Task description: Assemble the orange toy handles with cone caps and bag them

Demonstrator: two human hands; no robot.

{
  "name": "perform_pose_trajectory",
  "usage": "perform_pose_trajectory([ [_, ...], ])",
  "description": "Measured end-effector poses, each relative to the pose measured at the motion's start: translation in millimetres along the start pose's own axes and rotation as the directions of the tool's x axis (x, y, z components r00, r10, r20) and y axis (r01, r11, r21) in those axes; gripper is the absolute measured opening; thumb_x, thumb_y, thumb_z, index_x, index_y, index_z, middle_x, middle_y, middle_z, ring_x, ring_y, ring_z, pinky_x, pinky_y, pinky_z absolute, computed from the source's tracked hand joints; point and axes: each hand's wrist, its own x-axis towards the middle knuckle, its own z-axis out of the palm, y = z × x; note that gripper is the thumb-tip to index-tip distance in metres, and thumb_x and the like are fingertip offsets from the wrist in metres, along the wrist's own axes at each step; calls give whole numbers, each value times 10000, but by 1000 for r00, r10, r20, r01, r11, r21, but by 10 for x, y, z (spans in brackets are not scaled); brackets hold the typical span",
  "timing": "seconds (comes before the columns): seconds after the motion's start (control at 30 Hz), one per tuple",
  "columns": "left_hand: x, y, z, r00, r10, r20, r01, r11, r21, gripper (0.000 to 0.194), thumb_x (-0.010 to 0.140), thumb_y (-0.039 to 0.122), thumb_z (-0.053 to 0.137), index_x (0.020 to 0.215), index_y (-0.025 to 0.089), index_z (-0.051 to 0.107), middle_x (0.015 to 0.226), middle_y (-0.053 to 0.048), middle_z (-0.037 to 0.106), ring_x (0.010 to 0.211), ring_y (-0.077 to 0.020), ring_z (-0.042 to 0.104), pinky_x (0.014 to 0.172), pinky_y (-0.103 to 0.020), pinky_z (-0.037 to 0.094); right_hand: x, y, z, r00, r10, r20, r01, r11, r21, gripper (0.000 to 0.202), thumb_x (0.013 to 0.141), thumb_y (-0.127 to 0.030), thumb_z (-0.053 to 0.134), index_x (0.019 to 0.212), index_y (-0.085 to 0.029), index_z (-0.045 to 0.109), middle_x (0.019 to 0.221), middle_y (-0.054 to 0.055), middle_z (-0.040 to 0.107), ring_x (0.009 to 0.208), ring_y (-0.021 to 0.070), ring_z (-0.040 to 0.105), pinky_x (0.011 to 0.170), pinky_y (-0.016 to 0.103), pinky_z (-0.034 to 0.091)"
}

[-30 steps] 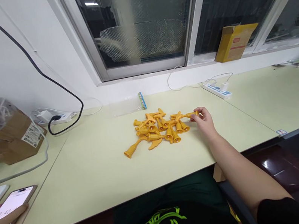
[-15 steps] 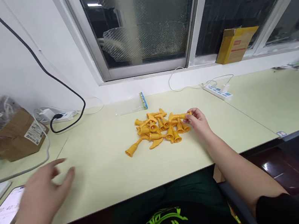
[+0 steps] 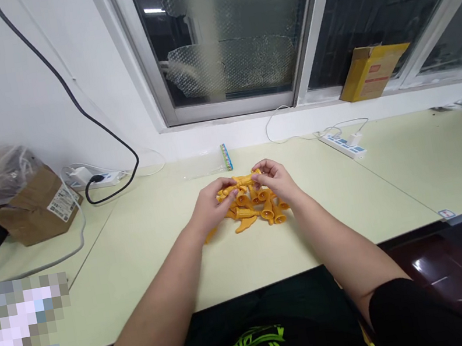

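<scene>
Both hands meet over a pile of orange-yellow plastic pieces (image 3: pixel 268 213), each with a flared, ribbed cup at one end and some with a curved, fin-like part. One orange-yellow plastic piece (image 3: pixel 244 180) is held level just above the pile. My right hand (image 3: pixel 277 180) pinches its right end between thumb and fingers. At its left end, my left hand (image 3: pixel 212 205) is closed with thumb and fingertips on it. My left hand and wrist partly hide the pile's left side, including a piece (image 3: pixel 210 235) near the wrist.
Behind the pile lies a clear plastic bag with a blue-green header (image 3: pixel 227 157). A power strip (image 3: pixel 341 145) sits at back right, another (image 3: pixel 108 179) at back left beside a cardboard box (image 3: pixel 38 214). A black cable (image 3: pixel 83 112) hangs along the wall. A yellow box (image 3: pixel 373 72) leans on the window.
My left hand has come in from the far left to the pile and closed on the piece. My right hand has moved left, bringing the piece it held over the pile's middle.
</scene>
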Motion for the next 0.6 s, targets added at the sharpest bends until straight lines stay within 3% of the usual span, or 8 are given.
perform_pose_trajectory([
  [0.07,-16,-52,62,993,-98,-60,88,985,-150,261,943,412,644,1093,198,657,1013,-64,731,944,-212,723,872,-343,569,-23,93,25,999,-20,28,20,1000,5,375,766,-446,820,987,-230,607,856,-13,640,701,147,660,726,332,592],
  [0.2,-70,-83,102,956,-279,-93,215,878,-427,489,889,451,720,1266,232,497,942,-21,707,762,-165,733,745,-303,592,-122,243,39,983,-162,90,172,977,-124,249,840,-375,736,946,-244,552,1062,50,639,982,195,651,866,360,566],
  [0.37,-72,-41,112,902,-421,-93,310,783,-539,559,840,464,770,1242,267,435,835,32,670,582,-130,673,559,-251,566,-227,224,47,921,-325,216,389,812,-436,135,857,-193,627,808,-236,508,1141,91,622,1135,237,605,977,439,510],
  [0.5,-71,-40,87,861,-507,24,405,657,-636,344,867,431,724,1072,192,587,792,0,671,524,-104,628,462,-198,508,-254,199,50,880,-378,288,475,719,-508,136,837,-134,580,796,-238,504,1203,101,655,1159,249,622,987,477,506],
  [0.6,-77,-86,3,800,-567,196,504,456,-733,317,889,329,637,1142,140,658,791,-44,699,562,-131,671,490,-214,542,-257,212,53,880,-395,264,475,715,-513,136,817,-129,582,796,-242,509,1189,93,679,1137,250,637,983,490,515],
])
